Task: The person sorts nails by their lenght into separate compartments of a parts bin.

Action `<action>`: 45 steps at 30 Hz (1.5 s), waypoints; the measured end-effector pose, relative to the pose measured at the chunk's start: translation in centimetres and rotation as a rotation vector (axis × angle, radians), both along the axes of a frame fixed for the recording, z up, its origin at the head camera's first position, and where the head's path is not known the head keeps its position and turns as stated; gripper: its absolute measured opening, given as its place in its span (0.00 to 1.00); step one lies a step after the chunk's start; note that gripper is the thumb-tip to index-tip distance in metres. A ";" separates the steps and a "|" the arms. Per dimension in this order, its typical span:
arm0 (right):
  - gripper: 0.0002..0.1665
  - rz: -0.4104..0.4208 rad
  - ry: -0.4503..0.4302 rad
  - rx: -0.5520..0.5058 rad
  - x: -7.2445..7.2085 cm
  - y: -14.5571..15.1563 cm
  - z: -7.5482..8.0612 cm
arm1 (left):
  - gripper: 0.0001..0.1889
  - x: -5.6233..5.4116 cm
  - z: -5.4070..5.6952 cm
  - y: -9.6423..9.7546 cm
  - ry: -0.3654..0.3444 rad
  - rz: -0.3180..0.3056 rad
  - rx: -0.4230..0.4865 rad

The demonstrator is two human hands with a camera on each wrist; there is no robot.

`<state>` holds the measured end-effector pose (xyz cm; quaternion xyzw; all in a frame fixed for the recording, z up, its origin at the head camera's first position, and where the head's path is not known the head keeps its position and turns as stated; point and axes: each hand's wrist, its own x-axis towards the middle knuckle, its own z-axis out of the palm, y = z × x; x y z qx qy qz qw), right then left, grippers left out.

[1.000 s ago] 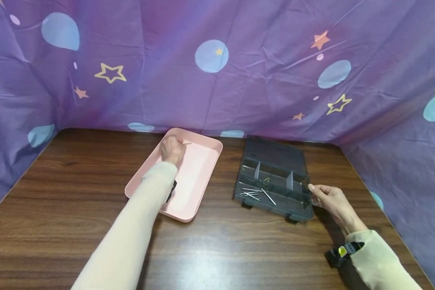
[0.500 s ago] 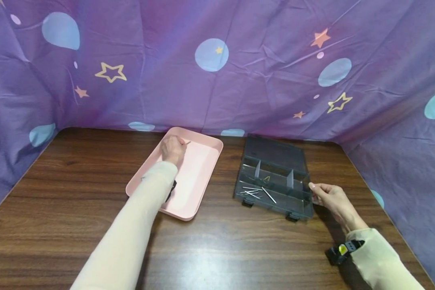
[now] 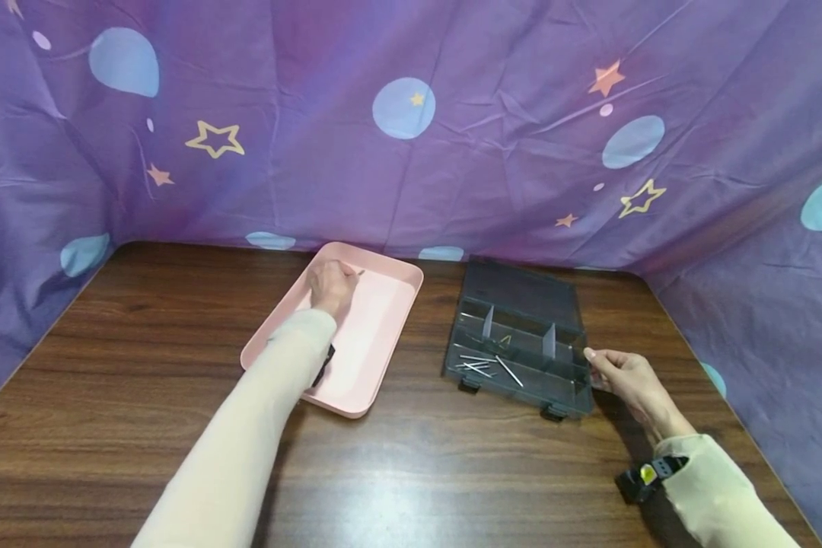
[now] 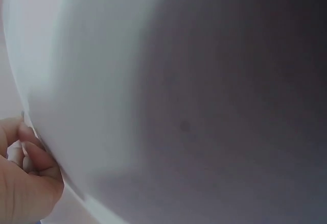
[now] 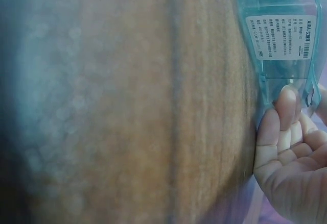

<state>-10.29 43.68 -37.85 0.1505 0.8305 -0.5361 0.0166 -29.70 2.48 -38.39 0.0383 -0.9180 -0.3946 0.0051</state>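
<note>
Over the far left part of a pink tray [image 3: 356, 392], my left hand [image 3: 332, 285] pinches a small, thin, stick-like piece [image 3: 361, 272]. Only its tip shows past the fingertips, so its exact kind is unclear. In the left wrist view the thumb and fingers of that hand [image 4: 28, 168] are curled together. My right hand [image 3: 632, 380] grips the right edge of a dark see-through compartment box [image 3: 520, 335], thumb on top. The right wrist view shows fingers [image 5: 286, 106] against its labelled underside. Several silver nail-like pins [image 3: 478, 367] lie in the box's front compartment.
The box's lid [image 3: 520, 289] lies open toward the back. Upright dividers [image 3: 549, 340] split its rear row, where a small brass-coloured piece [image 3: 505, 340] lies. A purple curtain [image 3: 315, 152] hangs behind the wooden table [image 3: 178, 335].
My left hand has shifted very slightly to the right inside the tray, and less of the thin piece shows past its fingertips. My right hand keeps its hold on the box.
</note>
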 end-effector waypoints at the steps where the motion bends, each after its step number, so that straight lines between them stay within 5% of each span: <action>1: 0.14 -0.006 -0.003 -0.002 0.0 0.0 0.0 | 0.10 0.0 0.0 0.0 -0.004 -0.004 0.004; 18: 0.15 -0.002 -0.014 0.028 0.0 0.0 0.0 | 0.10 0.5 1.2 -0.1 -0.008 -0.038 0.040; 31: 0.15 -0.004 -0.017 0.027 0.0 -0.1 0.0 | 0.10 0.8 2.4 0.2 0.076 -0.084 0.105; 45: 0.15 0.007 -0.014 0.029 0.0 -0.1 0.1 | 0.08 2.4 3.9 2.6 0.167 -0.195 0.311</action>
